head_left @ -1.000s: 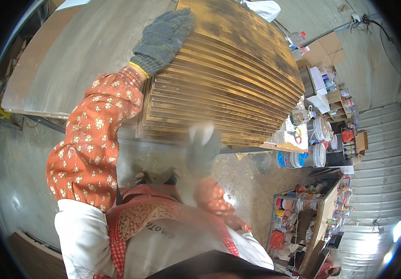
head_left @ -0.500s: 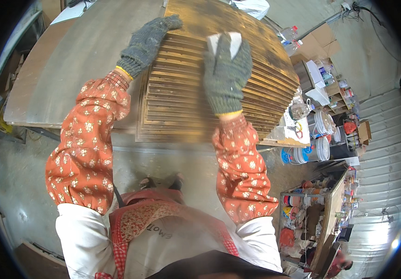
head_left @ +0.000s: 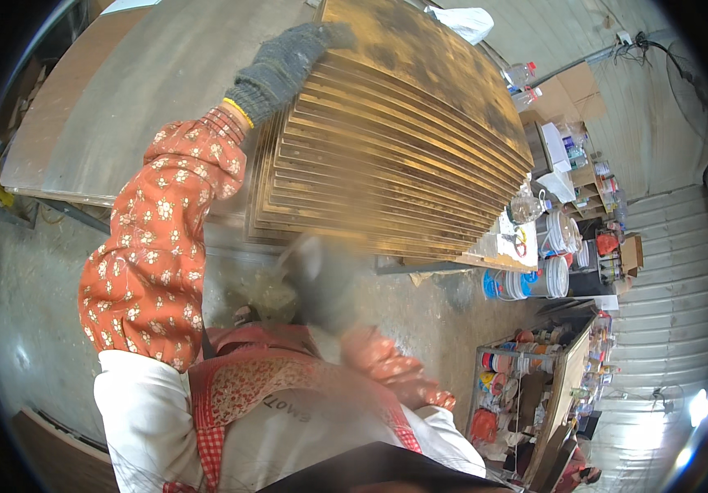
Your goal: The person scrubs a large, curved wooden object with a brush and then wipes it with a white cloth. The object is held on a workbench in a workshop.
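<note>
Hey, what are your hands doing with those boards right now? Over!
Left hand gloved, pressing the left side of the stack of boards. Right hand blurred, just below the stack's near edge. Nothing between them.

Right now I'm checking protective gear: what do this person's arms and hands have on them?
Both arms wear loose orange-red sleeve covers with a small pale flower print. The left hand wears a dark grey knitted glove with a yellow cuff edge. The right hand is motion-blurred; its glove looks grey too.
</note>
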Motion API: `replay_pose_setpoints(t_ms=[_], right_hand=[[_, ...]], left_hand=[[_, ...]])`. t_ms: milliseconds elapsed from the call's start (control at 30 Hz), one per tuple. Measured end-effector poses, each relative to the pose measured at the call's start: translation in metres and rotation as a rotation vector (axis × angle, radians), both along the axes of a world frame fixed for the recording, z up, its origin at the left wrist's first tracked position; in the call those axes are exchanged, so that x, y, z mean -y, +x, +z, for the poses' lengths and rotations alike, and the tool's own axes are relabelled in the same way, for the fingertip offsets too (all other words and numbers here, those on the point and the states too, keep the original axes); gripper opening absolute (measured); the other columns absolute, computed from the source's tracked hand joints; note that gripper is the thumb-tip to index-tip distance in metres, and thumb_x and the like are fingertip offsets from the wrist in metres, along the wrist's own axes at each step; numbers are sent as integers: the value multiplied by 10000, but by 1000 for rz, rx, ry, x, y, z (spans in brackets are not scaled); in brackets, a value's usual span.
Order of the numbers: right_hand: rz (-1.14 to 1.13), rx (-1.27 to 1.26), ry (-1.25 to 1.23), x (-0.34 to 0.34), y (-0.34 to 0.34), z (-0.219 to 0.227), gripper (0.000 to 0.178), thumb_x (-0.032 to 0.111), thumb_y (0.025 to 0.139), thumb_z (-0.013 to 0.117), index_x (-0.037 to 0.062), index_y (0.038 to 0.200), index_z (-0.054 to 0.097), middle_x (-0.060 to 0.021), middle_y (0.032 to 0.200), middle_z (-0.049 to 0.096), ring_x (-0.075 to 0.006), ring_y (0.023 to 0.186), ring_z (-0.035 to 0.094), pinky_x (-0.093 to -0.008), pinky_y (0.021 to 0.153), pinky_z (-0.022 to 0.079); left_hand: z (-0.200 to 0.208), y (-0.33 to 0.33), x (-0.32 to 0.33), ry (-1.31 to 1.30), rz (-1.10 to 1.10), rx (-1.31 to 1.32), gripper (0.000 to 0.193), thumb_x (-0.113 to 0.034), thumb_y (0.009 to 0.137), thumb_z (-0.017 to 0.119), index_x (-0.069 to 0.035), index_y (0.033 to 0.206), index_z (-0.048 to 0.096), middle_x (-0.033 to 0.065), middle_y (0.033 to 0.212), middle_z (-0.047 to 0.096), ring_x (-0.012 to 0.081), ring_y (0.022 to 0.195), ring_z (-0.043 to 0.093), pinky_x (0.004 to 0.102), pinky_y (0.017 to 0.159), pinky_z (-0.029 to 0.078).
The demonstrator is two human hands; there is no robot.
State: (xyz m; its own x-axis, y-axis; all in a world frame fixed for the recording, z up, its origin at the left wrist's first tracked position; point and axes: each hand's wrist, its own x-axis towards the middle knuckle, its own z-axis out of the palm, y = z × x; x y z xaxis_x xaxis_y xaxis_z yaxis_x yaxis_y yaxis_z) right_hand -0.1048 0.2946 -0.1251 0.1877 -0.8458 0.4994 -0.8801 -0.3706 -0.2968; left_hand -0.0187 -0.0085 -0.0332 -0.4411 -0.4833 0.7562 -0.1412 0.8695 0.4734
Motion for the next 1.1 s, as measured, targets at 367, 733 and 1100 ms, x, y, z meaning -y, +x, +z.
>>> replay_pose_setpoints(t_ms=[367,733,1100], right_hand=[[-416,-232,-462,136,-63,119,549,301,955,661,40,1405,485,-327,1302,474,-493,1131,511,-574,944,420],[-185,284,128,4,23,-20,173,169,925,653,47,1036,601,-150,918,601,-335,837,593,-444,714,478],[-398,-174,-217,115,-23,80,441,243,938,634,86,1337,533,-262,1452,398,-531,1260,406,-610,1015,382]], left_hand=[[4,3,-2,-72,-24,10,377,-183,1053,397,-148,1356,617,80,1423,597,262,1304,562,342,1121,416],[7,-5,-1,-144,42,67,391,-119,1012,475,-192,1380,583,62,1438,572,286,1295,557,390,1123,442],[5,2,-8,-130,-15,-15,362,-159,1033,429,-181,1348,605,59,1443,572,268,1310,553,364,1133,431]])
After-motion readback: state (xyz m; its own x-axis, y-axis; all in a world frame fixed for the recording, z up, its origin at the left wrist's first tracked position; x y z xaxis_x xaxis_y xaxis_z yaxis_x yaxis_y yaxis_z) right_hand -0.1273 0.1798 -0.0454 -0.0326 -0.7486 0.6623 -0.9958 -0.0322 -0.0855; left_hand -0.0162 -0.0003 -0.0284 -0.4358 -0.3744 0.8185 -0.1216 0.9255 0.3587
